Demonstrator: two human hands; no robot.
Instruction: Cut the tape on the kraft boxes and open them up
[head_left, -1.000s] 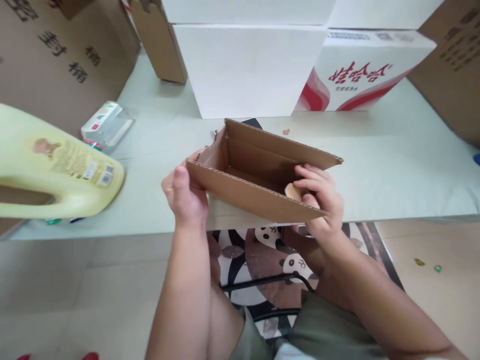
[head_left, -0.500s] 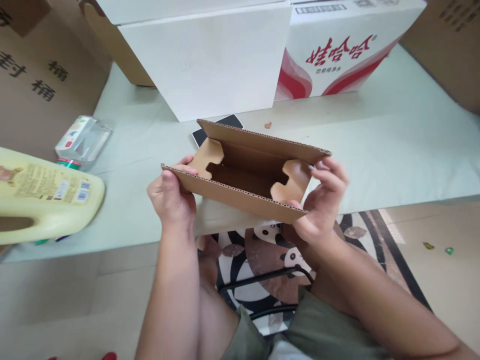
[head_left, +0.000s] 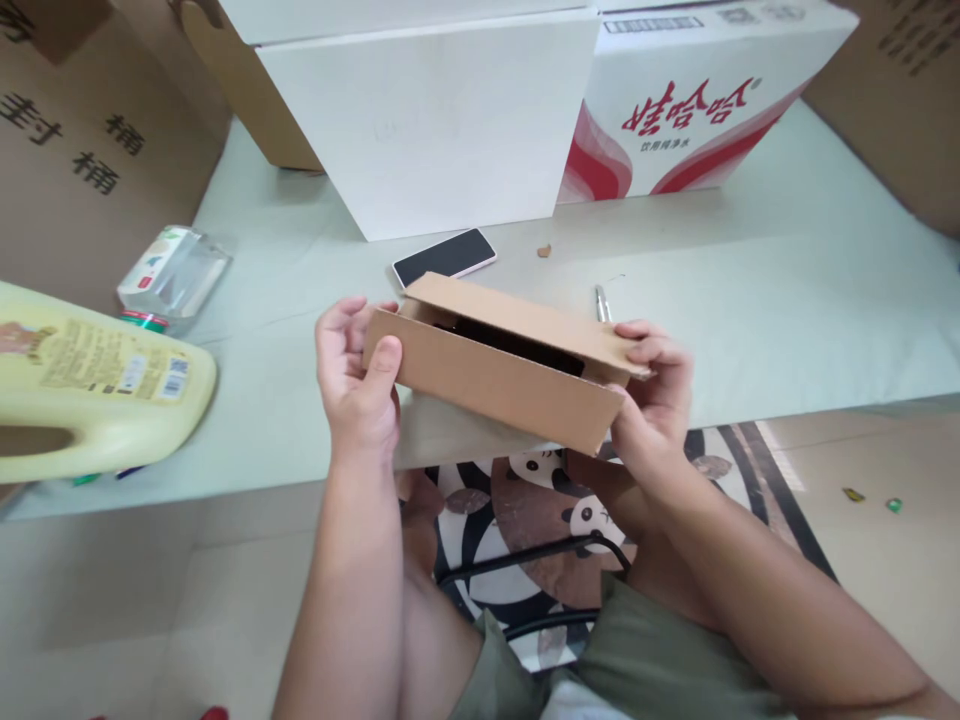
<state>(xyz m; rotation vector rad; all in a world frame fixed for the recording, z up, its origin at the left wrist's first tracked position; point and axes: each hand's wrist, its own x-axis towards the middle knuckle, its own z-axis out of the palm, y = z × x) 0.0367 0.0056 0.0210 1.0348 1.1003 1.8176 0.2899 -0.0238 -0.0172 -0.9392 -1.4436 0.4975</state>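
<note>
Between my hands, over the table's front edge, is a small brown cardboard box (head_left: 487,385). Its two long flaps are folded inward, with a narrow dark gap between them. My left hand (head_left: 356,385) grips the left end, thumb on the near side and fingers behind. My right hand (head_left: 652,390) holds the right end, its fingers on the far flap and its thumb at the near corner. Just behind the box lies a dark-faced phone (head_left: 446,257). A small metal tool (head_left: 602,303), partly hidden, lies beyond my right fingers.
A white box (head_left: 442,125) and a red-and-white printed carton (head_left: 690,110) stand at the back of the table (head_left: 787,300). On the left are a yellow jug (head_left: 97,385) and a clear plastic bottle (head_left: 176,275) on its side. Large cardboard boxes flank both sides.
The box's long flaps have swung inward from upright, narrowing the opening and covering the end flaps. The box has tilted and dropped slightly, uncovering the phone and the metal tool.
</note>
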